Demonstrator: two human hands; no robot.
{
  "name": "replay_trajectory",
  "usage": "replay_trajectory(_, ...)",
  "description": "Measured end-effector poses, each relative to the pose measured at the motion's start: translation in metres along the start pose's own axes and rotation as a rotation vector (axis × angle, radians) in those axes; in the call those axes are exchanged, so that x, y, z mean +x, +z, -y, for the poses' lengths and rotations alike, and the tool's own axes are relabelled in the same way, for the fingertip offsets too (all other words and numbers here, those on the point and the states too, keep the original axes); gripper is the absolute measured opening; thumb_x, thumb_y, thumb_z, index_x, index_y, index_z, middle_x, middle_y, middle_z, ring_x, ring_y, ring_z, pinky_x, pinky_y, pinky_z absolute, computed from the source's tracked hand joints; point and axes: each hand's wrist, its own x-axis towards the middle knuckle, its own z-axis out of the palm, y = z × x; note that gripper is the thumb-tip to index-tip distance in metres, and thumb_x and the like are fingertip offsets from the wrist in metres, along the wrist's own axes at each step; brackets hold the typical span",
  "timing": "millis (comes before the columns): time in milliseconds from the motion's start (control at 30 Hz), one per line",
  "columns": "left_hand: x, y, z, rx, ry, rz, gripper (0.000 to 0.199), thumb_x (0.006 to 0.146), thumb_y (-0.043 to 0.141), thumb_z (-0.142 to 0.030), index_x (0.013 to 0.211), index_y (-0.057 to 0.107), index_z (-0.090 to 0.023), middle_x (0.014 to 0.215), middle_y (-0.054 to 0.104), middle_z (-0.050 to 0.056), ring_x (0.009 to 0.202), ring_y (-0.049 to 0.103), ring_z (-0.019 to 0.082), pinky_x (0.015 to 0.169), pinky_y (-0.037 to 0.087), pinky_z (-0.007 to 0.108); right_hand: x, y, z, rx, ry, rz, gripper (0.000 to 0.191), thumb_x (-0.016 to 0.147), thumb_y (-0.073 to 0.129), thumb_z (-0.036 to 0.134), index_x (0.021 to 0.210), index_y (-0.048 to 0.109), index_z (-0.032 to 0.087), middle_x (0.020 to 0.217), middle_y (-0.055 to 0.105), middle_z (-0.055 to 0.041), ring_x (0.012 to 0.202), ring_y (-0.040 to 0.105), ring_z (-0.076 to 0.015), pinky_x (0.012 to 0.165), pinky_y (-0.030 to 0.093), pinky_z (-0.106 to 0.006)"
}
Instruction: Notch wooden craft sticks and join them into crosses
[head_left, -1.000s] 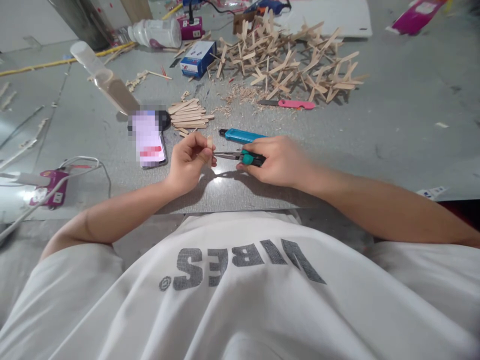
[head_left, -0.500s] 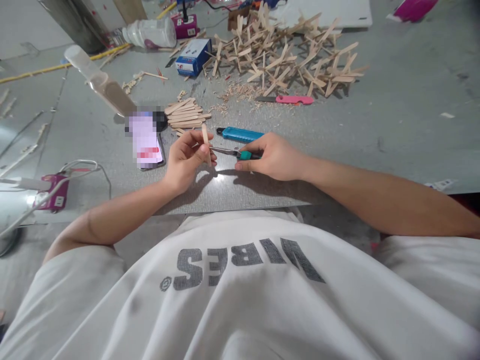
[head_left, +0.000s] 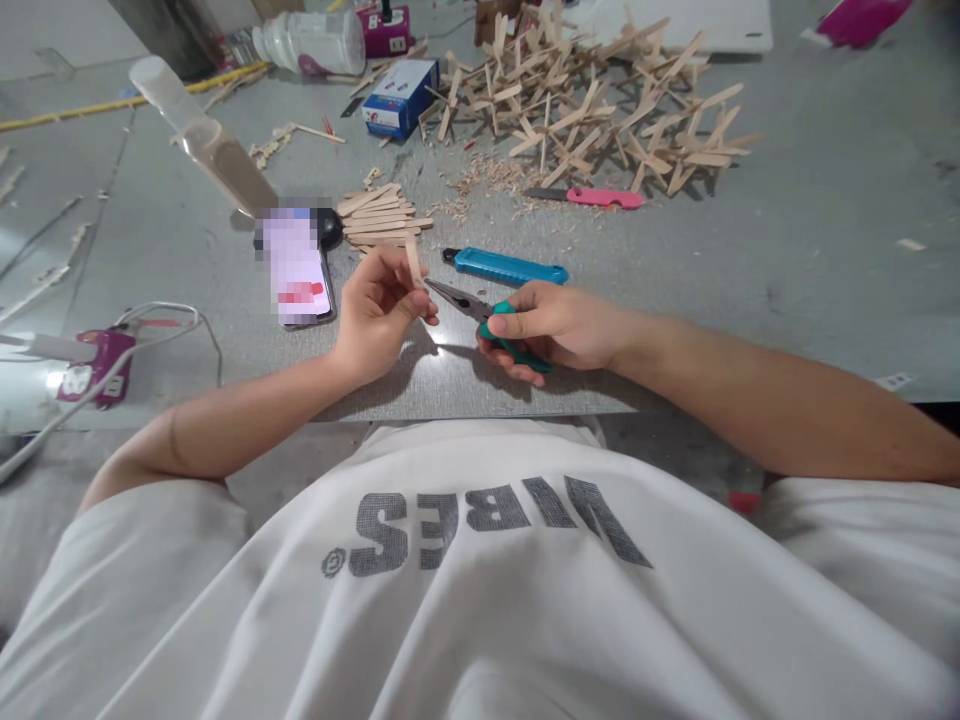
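Note:
My left hand point(head_left: 382, 312) pinches a flat wooden craft stick point(head_left: 414, 262), held upright over the table's near part. Closed around teal handles, my right hand point(head_left: 551, 325) holds needle-nose pliers point(head_left: 459, 299). Their tips point left and end close to the stick; whether they touch it I cannot tell. Behind my left hand lies a fanned pile of craft sticks point(head_left: 379, 215). A blue utility knife point(head_left: 510, 266) rests just beyond the pliers. Left of the pile is a phone point(head_left: 301, 275) with its screen lit, partly blurred.
Crossed-stick pieces point(head_left: 592, 110) form a large heap at the back. In front of it lie a pink-handled knife point(head_left: 600, 197) and wood shavings point(head_left: 487, 185). A small blue box point(head_left: 401, 98), a clear bottle point(head_left: 311, 43) and a corded purple power socket point(head_left: 105, 367) stand around.
The pliers have turned so that their jaws and handles show more, and my right hand has shifted slightly right and down. My left hand still holds the stick. The view has moved a little.

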Motion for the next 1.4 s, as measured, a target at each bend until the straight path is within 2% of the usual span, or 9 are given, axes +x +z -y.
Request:
replay_trajectory(100, 0.001, -0.001, 0.001, -0.008, -0.001, -0.036, 0.053, 0.105, 0.108, -0.072, 0.122, 0.082, -0.029, 0.088, 0.074, -0.005, 0.070, 0.083, 0.014, 0.062, 0.072, 0.024, 0.000, -0.002, -0.001, 0.076, 0.030, 0.065, 0.085, 0.073, 0.117, 0.092, 0.092, 0.079, 0.019, 0.075, 0.071, -0.0018, 0.056, 0.065, -0.0177, 0.047, 0.055, -0.033)
replay_trajectory(167, 0.001, 0.000, 0.000, -0.035, -0.018, -0.036, 0.051, 0.105, 0.109, -0.069, 0.125, 0.084, -0.029, 0.089, 0.075, -0.005, 0.070, 0.083, 0.013, 0.062, 0.072, 0.023, -0.001, -0.006, 0.000, 0.042, -0.003, 0.012, 0.081, 0.079, 0.113, 0.092, 0.093, 0.078, 0.021, 0.076, 0.071, -0.0030, 0.058, 0.064, -0.0189, 0.048, 0.053, -0.034)
replay_trajectory(267, 0.000, 0.002, -0.002, -0.077, -0.070, -0.043, 0.051, 0.104, 0.112, -0.066, 0.125, 0.086, -0.027, 0.093, 0.080, -0.003, 0.071, 0.084, 0.012, 0.063, 0.073, 0.022, -0.002, -0.009, 0.003, -0.200, -0.108, -0.192, 0.072, 0.090, 0.106, 0.089, 0.092, 0.076, 0.024, 0.077, 0.072, -0.0045, 0.065, 0.067, -0.0215, 0.059, 0.054, -0.037)
replay_trajectory(400, -0.002, 0.003, -0.006, -0.092, -0.133, -0.058, 0.057, 0.100, 0.114, -0.068, 0.124, 0.086, -0.025, 0.096, 0.084, -0.001, 0.073, 0.086, 0.013, 0.066, 0.075, 0.022, -0.006, -0.008, 0.005, -0.780, -0.278, -0.604, 0.042, 0.100, 0.101, 0.064, 0.105, 0.086, 0.025, 0.094, 0.084, -0.0075, 0.086, 0.073, -0.0271, 0.083, 0.055, -0.043)
replay_trajectory(467, -0.002, 0.003, -0.007, -0.092, -0.164, -0.059, 0.061, 0.098, 0.114, -0.071, 0.123, 0.085, -0.024, 0.096, 0.084, -0.001, 0.074, 0.086, 0.013, 0.066, 0.075, 0.022, -0.008, -0.006, 0.003, -0.933, -0.298, -0.692, 0.035, 0.102, 0.097, 0.058, 0.114, 0.089, 0.026, 0.106, 0.090, -0.0094, 0.095, 0.077, -0.0311, 0.089, 0.056, -0.045)
replay_trajectory(667, -0.003, 0.003, -0.003, -0.140, -0.195, -0.056, 0.071, 0.092, 0.118, -0.073, 0.131, 0.079, -0.028, 0.093, 0.078, -0.005, 0.074, 0.087, 0.015, 0.065, 0.075, 0.024, -0.007, -0.003, -0.006, -1.029, -0.326, -0.701, 0.035, 0.106, 0.090, 0.060, 0.124, 0.093, 0.030, 0.121, 0.095, -0.0122, 0.111, 0.087, -0.0391, 0.098, 0.064, -0.051)
replay_trajectory(967, -0.006, 0.003, -0.006, -0.088, -0.194, -0.028, 0.059, 0.100, 0.114, -0.061, 0.129, 0.077, -0.025, 0.091, 0.080, -0.004, 0.075, 0.088, 0.017, 0.066, 0.076, 0.027, -0.012, -0.001, -0.003, -0.967, -0.340, -0.668, 0.036, 0.104, 0.092, 0.064, 0.119, 0.089, 0.032, 0.125, 0.092, -0.0147, 0.122, 0.083, -0.0433, 0.103, 0.062, -0.053)
replay_trajectory(1200, -0.002, 0.003, -0.011, -0.033, -0.198, 0.021, 0.070, 0.095, 0.112, -0.081, 0.123, 0.081, -0.026, 0.087, 0.083, -0.003, 0.070, 0.087, 0.017, 0.065, 0.077, 0.029, -0.012, 0.003, -0.001, -1.000, -0.320, -0.657, 0.033, 0.107, 0.087, 0.065, 0.115, 0.086, 0.032, 0.120, 0.092, -0.0134, 0.116, 0.082, -0.0412, 0.101, 0.060, -0.052)
replay_trajectory(1400, -0.003, 0.006, -0.015, -0.036, -0.203, 0.013, 0.068, 0.097, 0.112, -0.080, 0.122, 0.081, -0.026, 0.087, 0.084, -0.002, 0.073, 0.088, 0.018, 0.066, 0.078, 0.030, -0.012, 0.005, -0.001, -1.012, -0.319, -0.649, 0.033, 0.109, 0.087, 0.063, 0.113, 0.086, 0.030, 0.119, 0.090, -0.0140, 0.114, 0.084, -0.0404, 0.098, 0.060, -0.050)
